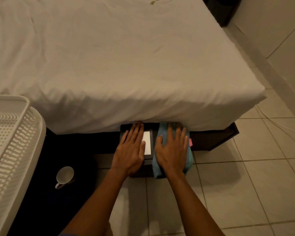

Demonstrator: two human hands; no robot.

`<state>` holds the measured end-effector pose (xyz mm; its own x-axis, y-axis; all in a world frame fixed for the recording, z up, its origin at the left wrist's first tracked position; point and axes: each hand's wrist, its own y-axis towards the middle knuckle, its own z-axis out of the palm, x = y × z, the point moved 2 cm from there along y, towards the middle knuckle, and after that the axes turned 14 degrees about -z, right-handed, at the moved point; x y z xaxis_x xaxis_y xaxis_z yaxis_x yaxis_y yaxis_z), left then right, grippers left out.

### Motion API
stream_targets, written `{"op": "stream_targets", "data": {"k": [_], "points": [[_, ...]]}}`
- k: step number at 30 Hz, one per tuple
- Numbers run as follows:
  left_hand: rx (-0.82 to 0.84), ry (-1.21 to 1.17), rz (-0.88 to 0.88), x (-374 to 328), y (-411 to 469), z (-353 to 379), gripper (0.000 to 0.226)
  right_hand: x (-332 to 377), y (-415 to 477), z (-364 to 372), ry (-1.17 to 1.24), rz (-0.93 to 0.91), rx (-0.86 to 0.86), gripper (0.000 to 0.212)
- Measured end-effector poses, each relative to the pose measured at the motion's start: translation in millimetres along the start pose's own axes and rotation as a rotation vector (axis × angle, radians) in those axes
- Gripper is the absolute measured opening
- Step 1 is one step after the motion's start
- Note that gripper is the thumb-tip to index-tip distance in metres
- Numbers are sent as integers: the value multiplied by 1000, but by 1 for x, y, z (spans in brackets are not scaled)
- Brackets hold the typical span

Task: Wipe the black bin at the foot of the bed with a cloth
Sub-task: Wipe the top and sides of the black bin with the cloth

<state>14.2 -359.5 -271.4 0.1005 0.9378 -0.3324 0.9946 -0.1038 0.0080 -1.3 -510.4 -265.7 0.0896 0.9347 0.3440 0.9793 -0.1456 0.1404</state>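
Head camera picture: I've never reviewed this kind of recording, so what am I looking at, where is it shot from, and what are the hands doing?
There is no machine here. A person wears a camera on the head, so you look down along both forearms. In front is a bed with a white sheet. At its foot, on the tiled floor, stands the black bin, with a white rectangular panel on its top. The left hand lies flat on the bin's top. The right hand presses a light blue cloth flat onto the bin's right side; the cloth hangs over the near edge. To the left are a white slatted basket and a mug on a dark patch of floor.
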Motion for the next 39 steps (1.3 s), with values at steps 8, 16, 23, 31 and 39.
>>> {"op": "stream_targets", "data": {"k": [8, 16, 23, 31, 39], "points": [[-13, -11, -3, -1, 0, -1, 60, -8, 0, -5, 59, -378, 126, 61], [-13, -19, -2, -1, 0, 0, 59, -5, 0, -5, 12, -187, 96, 69], [-2, -17, -7, -1, 0, -2, 60, -22, -10, -10, 72, -350, 167, 62], [-18, 16, 12, 0, 2, 1, 59, -11, -29, -10, 38, -340, 160, 61], [-20, 25, 1, -3, 0, 1, 59, -22, -17, -15, -13, -260, 120, 61]]}}
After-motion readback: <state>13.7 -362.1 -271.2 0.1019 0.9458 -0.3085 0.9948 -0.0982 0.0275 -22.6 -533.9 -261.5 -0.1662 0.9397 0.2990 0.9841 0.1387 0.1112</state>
